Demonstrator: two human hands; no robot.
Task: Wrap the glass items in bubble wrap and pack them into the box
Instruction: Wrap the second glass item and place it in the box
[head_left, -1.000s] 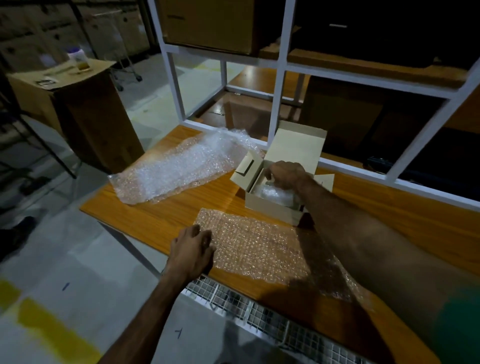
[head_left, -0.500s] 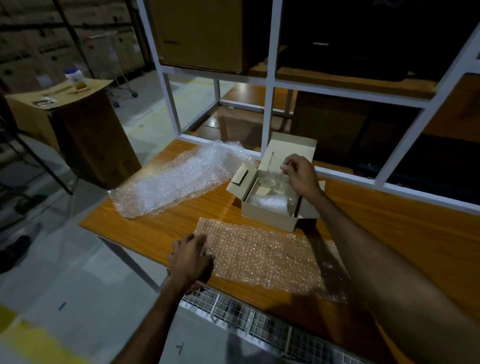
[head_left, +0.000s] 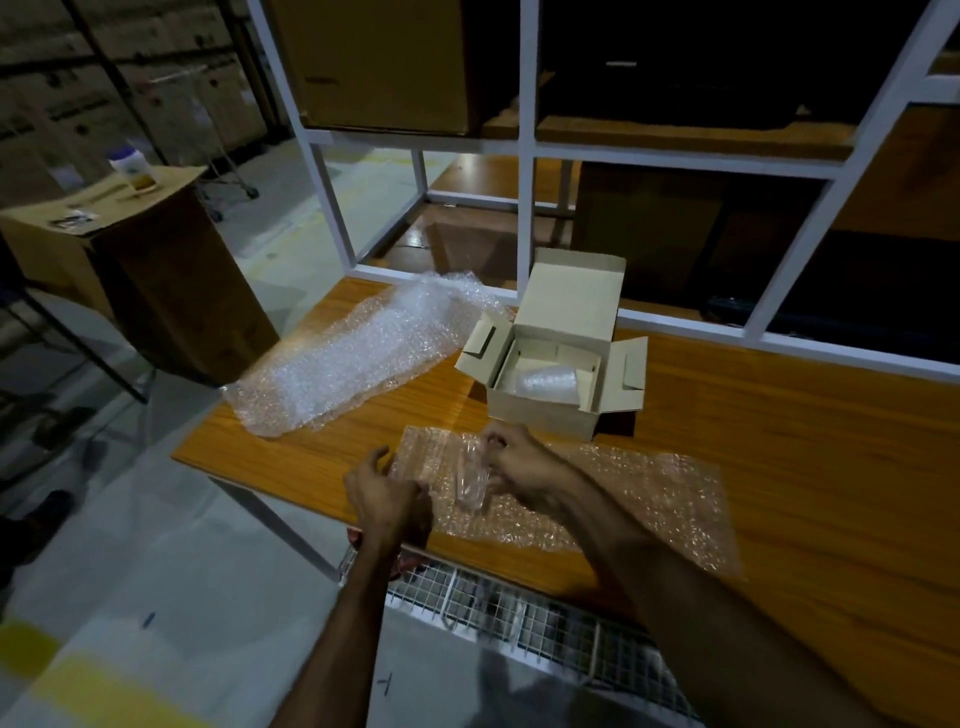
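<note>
The right hand (head_left: 511, 460) curls its fingers around a clear glass (head_left: 471, 480), holding it over the flat sheet of bubble wrap (head_left: 623, 499) near the tabletop's (head_left: 779, 441) front edge. The left hand (head_left: 387, 493), fingers bent, grips that sheet's left end. Just behind, the open box (head_left: 540, 410) holds a wrapped glass (head_left: 548, 382).

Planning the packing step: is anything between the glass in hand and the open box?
Nothing on the table lies between the glass and the box. Inside, a wrapped item already fills part of the box.
</note>
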